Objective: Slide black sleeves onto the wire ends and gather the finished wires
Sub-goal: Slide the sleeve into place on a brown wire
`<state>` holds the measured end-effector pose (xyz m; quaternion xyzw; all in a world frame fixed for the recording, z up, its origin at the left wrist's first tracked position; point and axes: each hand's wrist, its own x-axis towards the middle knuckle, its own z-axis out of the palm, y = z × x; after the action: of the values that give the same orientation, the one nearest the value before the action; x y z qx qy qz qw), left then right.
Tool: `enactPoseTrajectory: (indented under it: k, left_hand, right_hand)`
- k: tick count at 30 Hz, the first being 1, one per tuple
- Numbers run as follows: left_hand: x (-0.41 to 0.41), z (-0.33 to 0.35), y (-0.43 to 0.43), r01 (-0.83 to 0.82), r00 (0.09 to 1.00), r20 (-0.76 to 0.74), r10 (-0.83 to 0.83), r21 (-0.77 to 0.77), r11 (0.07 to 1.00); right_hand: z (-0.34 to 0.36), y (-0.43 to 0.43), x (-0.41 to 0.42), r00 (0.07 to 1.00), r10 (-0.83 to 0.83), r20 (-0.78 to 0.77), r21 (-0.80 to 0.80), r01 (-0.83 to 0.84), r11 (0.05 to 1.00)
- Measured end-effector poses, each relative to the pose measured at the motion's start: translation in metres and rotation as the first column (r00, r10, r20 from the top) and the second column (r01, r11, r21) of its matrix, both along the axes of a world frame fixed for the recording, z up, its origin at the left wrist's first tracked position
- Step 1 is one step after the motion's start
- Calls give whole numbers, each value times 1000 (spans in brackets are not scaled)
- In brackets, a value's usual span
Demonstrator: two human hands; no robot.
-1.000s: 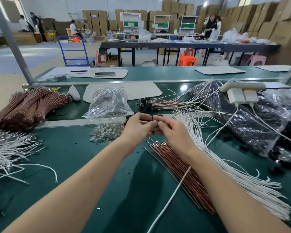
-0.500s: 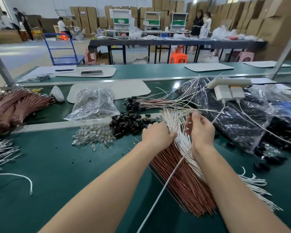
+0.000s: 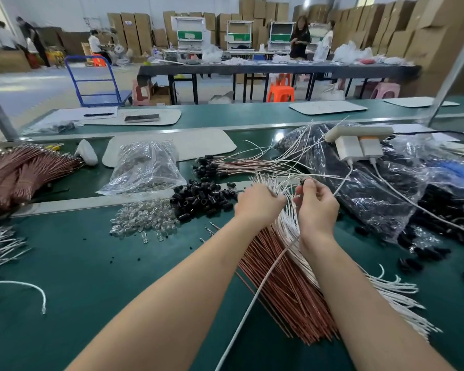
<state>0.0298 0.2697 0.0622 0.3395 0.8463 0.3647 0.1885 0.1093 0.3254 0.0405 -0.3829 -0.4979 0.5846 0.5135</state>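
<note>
Both hands have left the sleeve pile (image 3: pixel 202 197) of a second ago and now sit over the fanned tips of the white wires (image 3: pixel 391 289). That pile is short, glossy black tubes, beside clear glass bulbs (image 3: pixel 142 222). Finished wires (image 3: pixel 233 165) lie behind it. Thin copper-brown wires (image 3: pixel 287 290) form a flat sheaf on the green table (image 3: pixel 91 263). The right hand (image 3: pixel 318 207) is raised, thumb and forefinger pinching one sleeve (image 3: pixel 303 182); a trailing wire (image 3: pixel 252 298) runs from it toward the camera. The left hand (image 3: pixel 257 203) is knuckles-up, fingers curled down among the tips; whether they grip any cannot be told.
</note>
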Motion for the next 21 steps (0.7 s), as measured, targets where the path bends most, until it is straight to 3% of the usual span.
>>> enactPoseTrajectory:
  k: [4, 9, 13, 17, 21]
  left_hand:
    - [0, 17, -2, 37, 969, 237, -71, 142, 989]
    - [-4, 39, -13, 6, 997, 67, -36, 399, 917]
    - [-5, 62, -28, -3, 996, 73, -47, 564, 826]
    - [-12, 93, -50, -42, 999, 41, 18, 719, 694]
    - [-38, 124, -90, -136, 983, 64, 170, 879, 457]
  right_hand:
    - [3, -5, 0, 1000, -16, -21, 15, 16, 1000]
    - [7, -21, -1, 998, -58, 0, 183, 57, 982]
    - [10, -31, -5, 996, 88, -5, 170, -85, 982]
    - [3, -34, -9, 981, 47, 189, 166, -80, 983]
    - [-5, -39, -9, 955, -76, 285, 208, 16, 978]
